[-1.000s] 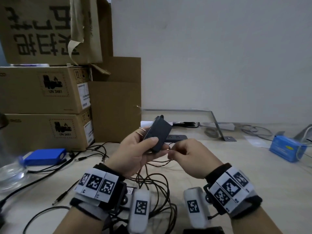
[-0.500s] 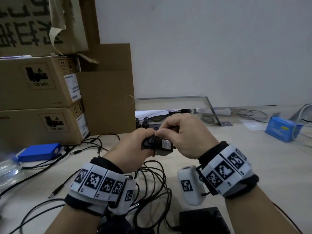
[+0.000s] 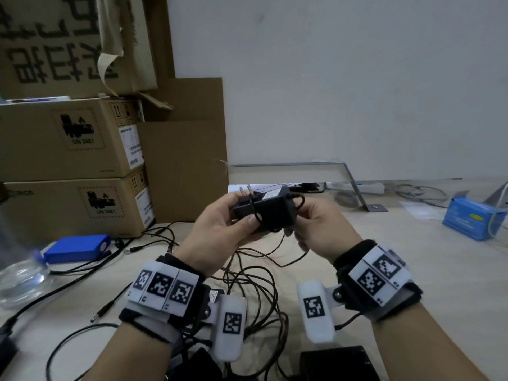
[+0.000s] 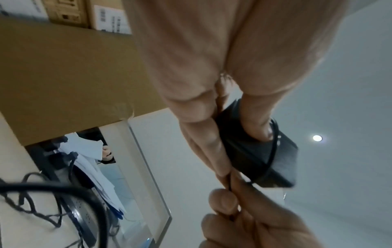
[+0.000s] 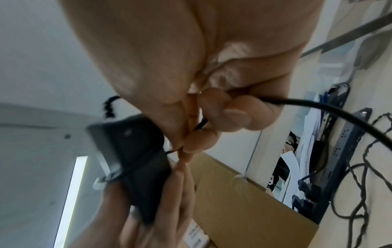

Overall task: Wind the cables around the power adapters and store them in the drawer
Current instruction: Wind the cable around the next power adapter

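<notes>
A black power adapter [image 3: 270,215] with two metal prongs is held above the desk. My left hand [image 3: 220,232] grips it, thumb pressed on its near face [image 4: 258,127]. One turn of thin black cable [image 3: 254,215] runs round the adapter [image 4: 273,151]. My right hand [image 3: 316,229] pinches that cable [image 5: 318,104] close under the adapter [image 5: 135,156], fingers curled round it. The rest of the cable hangs down to a loose tangle [image 3: 255,292] on the desk. No drawer is in view.
Stacked cardboard boxes [image 3: 71,149] stand at the left. A blue box [image 3: 77,247] and a clear bottle [image 3: 19,273] lie left; another blue box [image 3: 472,221] lies right. A second black adapter [image 3: 338,364] lies near the front edge. A power strip [image 5: 339,151] and a metal bracket [image 3: 354,182] are behind.
The adapter has turned so its prongs point up and a loop of cable now lies around it. My right hand came off the top and dropped to its right side, pulling the cable.
</notes>
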